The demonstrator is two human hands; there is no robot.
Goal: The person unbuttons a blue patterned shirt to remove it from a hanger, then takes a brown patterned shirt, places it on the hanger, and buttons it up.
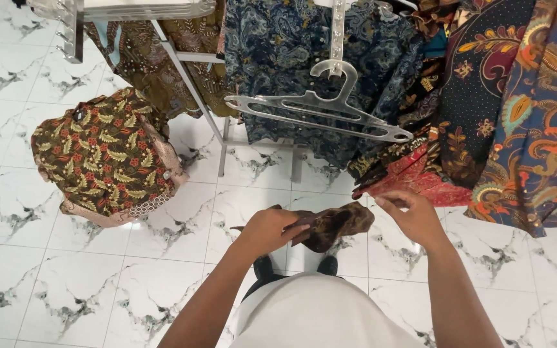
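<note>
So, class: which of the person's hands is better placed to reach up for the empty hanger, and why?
The right hand, probably. It looks open and free, just touching the brown patterned cloth, and sits below the clear plastic hanger. The left hand is closed around the cloth, so it is occupied.

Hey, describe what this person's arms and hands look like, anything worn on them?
Both forearms are bare, with no sleeves in view. The left hand and right hand wear no gloves, and no watch or bracelet shows at either wrist. Whether there are rings is too small to tell. A pale top shows below.
</note>
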